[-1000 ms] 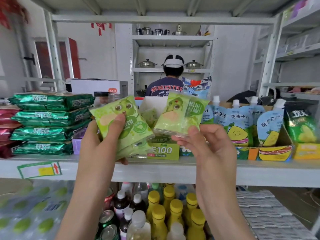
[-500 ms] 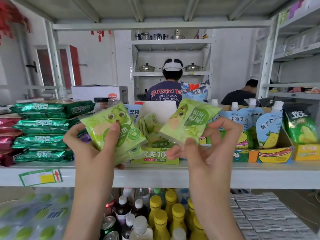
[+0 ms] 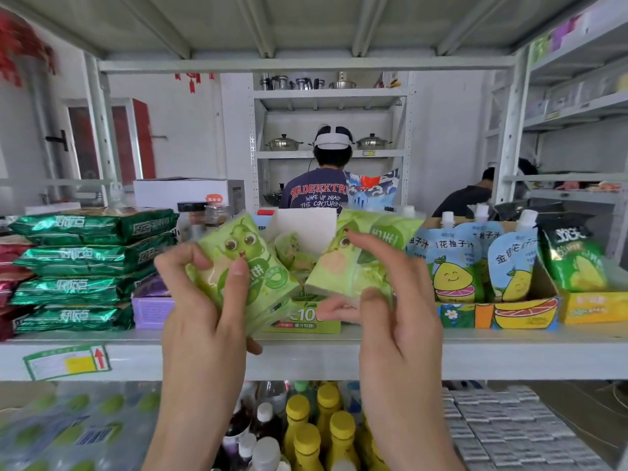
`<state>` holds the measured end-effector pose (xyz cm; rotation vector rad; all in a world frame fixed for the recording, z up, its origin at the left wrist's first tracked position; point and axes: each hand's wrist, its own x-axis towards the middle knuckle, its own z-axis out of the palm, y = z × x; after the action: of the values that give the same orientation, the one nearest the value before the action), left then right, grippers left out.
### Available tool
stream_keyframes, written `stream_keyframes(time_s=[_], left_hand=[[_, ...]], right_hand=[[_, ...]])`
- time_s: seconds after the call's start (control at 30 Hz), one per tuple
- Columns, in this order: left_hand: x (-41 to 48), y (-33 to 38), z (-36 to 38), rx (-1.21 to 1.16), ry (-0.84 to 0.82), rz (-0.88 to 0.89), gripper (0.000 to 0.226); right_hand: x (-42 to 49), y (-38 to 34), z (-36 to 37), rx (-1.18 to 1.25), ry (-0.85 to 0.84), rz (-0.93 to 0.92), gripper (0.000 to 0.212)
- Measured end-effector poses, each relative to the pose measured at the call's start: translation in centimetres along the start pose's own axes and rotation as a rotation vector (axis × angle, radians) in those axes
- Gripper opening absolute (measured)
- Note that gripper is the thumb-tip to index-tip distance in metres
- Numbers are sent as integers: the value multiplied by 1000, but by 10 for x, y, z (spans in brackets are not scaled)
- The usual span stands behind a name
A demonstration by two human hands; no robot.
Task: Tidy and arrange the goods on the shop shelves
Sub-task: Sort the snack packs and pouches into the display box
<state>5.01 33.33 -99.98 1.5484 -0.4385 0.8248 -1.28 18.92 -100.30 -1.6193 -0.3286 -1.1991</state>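
My left hand [image 3: 200, 311] grips a small stack of green pouches [image 3: 253, 266] (cartoon face outward), thumb laid across the front. My right hand [image 3: 394, 311] pinches a single green pouch [image 3: 353, 266] near its lower edge. Both are held in front of the open box [image 3: 306, 322] on the shelf [image 3: 475, 348].

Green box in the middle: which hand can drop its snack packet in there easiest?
Probably the right hand. It pinches just one packet, right beside the open box. The left hand grips a whole bunch of packets, harder to slip in at once.
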Motion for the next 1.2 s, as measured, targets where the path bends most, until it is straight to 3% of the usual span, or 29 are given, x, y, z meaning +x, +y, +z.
stream_keyframes(time_s=[0.1, 0.23, 0.33, 0.57, 0.8, 1.07, 1.2], left_hand=[[0, 0, 2, 50, -40, 36, 13], [0, -4, 5, 32, -122, 19, 4], [0, -6, 7, -1, -164, -34, 5], [-3, 2, 8, -57, -186, -27, 11], [-4, 8, 5, -112, -229, -39, 13], [-2, 3, 4, -97, -219, -49, 10], [-5, 5, 6, -74, -254, -10, 15]], right_hand=[[0, 3, -3, 2, 30, 58, 51], [8, 2, -6, 325, -2, 222, 48], [12, 0, -9, 304, -35, 216, 55], [11, 1, -8, 339, 79, 313, 14], [15, 4, -18, 405, 223, 451, 17], [20, 8, -29, 475, 172, 519, 39], [17, 5, -25, 477, 107, 591, 32]])
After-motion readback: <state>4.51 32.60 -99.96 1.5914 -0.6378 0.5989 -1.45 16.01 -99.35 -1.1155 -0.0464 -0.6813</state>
